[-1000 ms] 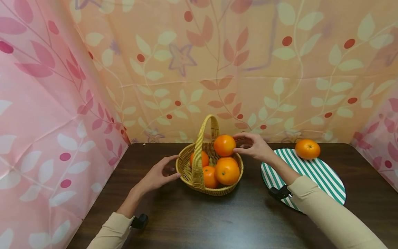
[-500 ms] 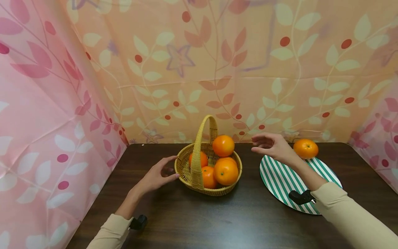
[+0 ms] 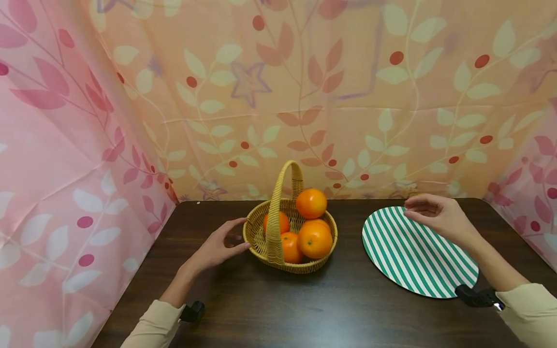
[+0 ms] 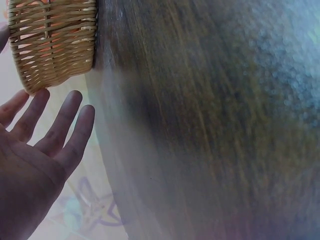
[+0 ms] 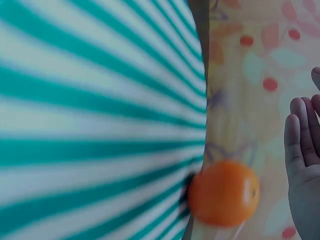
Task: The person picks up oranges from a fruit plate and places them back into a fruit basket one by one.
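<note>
A yellow wicker basket (image 3: pixel 261 256) with a tall arched handle stands mid-table. Several oranges lie in it, among them a front orange (image 3: pixel 315 239) and a back orange (image 3: pixel 311 203) near the rim. My left hand (image 3: pixel 217 245) touches the basket's left side with its fingertips and thumb; in the left wrist view its fingers look extended. Over the far right part of a round green-and-white striped mat (image 3: pixel 404 256) is my right hand (image 3: pixel 441 217), holding nothing. One more orange (image 5: pixel 224 194), at the mat's edge, shows in the right wrist view; the right hand hides it from the head view.
The dark wooden table (image 3: pixel 278 309) ends at a hanging floral cloth (image 3: pixel 348 121) behind it. A pink patterned cloth (image 3: pixel 52 169) hangs along the left side. Bare tabletop lies between basket and mat.
My right hand has left the back orange in the basket and moved right, over the mat, now covering the orange there. My left hand has stayed at the basket.
</note>
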### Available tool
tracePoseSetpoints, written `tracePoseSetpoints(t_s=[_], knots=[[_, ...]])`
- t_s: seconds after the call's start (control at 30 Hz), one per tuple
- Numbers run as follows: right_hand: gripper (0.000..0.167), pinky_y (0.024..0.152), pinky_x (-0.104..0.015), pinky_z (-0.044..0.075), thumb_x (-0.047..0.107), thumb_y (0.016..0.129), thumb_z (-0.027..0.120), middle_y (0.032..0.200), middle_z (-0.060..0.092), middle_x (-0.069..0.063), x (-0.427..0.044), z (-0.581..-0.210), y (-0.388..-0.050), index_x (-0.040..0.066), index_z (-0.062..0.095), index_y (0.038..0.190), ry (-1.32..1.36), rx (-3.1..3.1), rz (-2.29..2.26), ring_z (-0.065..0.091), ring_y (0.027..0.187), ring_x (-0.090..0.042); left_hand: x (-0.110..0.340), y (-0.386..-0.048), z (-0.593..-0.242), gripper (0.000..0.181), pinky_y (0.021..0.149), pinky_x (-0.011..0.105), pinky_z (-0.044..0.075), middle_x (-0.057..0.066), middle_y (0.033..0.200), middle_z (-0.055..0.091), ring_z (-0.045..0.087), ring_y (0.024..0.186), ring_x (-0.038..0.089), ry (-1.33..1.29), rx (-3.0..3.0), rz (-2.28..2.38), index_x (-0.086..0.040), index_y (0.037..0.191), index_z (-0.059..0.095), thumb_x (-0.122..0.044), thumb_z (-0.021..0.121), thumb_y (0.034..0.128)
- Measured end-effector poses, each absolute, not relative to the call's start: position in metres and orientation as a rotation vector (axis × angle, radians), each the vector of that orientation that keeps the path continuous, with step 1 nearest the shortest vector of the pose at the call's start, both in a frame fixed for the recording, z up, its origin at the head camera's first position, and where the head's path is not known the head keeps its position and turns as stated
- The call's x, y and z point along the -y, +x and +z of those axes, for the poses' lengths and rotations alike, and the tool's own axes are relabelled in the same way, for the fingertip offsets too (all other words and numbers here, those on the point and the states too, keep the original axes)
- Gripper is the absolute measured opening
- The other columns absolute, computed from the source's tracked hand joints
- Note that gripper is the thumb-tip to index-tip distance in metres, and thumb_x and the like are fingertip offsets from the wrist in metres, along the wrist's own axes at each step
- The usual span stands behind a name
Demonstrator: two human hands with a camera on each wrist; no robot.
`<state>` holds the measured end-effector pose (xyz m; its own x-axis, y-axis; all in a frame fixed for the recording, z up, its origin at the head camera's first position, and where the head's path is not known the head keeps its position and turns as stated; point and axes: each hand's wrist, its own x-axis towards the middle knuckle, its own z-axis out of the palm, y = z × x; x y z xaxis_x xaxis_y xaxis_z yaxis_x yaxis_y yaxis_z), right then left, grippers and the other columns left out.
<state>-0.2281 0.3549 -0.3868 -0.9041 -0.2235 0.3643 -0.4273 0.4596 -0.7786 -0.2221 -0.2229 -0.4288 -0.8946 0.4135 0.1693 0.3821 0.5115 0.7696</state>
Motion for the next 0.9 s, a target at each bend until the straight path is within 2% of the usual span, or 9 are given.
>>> tracePoseSetpoints(t_s=[0.37,0.57,0.73,0.83,0.9], knots=[[0.031,0.074,-0.012,0.052,0.005,0.093,0.076,0.101,0.07,-0.003,-0.408,-0.402,-0.226,-0.008,0.066,0.118,0.444,2.563,1.243,0.069,0.085,-0.004,0.223,-0.219,-0.427,0.072,0.084,0.042,0.058,0.014,0.15,0.044,0.063,0.112,0.038,0.709,-2.716,1.353,-0.009,0.153,0.043,-0.026,0.079,0.0925],[0.034,0.073,-0.011,0.052,0.005,0.092,0.077,0.101,0.07,0.0,-0.427,-0.41,-0.234,-0.008,0.065,0.121,0.41,2.562,1.227,0.068,0.083,-0.004,0.222,-0.218,-0.426,0.07,0.084,0.045,0.058,0.016,0.151,0.044,0.063,0.111,0.039,0.717,-2.71,1.365,-0.008,0.152,0.044,-0.025,0.078,0.0934],[0.043,0.073,-0.01,0.051,0.007,0.092,0.077,0.11,0.066,-0.006,-0.436,-0.414,-0.242,-0.007,0.06,0.129,0.351,2.566,1.218,0.064,0.088,0.002,0.221,-0.219,-0.426,0.072,0.084,0.042,0.058,0.014,0.151,0.044,0.064,0.111,0.037,0.706,-2.704,1.365,-0.008,0.153,0.044,-0.026,0.079,0.0926],[0.054,0.076,-0.006,0.047,0.011,0.093,0.077,0.124,0.059,-0.014,-0.439,-0.416,-0.248,-0.004,0.053,0.139,0.327,2.579,1.2,0.057,0.096,0.005,0.221,-0.22,-0.426,0.073,0.084,0.041,0.058,0.013,0.152,0.044,0.064,0.11,0.036,0.699,-2.702,1.356,-0.009,0.153,0.044,-0.027,0.079,0.0922],[0.063,0.078,-0.004,0.044,0.013,0.093,0.077,0.133,0.052,-0.021,-0.439,-0.416,-0.253,-0.003,0.047,0.146,0.327,2.595,1.19,0.053,0.102,0.002,0.221,-0.22,-0.426,0.073,0.084,0.041,0.058,0.012,0.151,0.044,0.064,0.11,0.036,0.695,-2.704,1.349,-0.009,0.153,0.043,-0.028,0.079,0.0919]])
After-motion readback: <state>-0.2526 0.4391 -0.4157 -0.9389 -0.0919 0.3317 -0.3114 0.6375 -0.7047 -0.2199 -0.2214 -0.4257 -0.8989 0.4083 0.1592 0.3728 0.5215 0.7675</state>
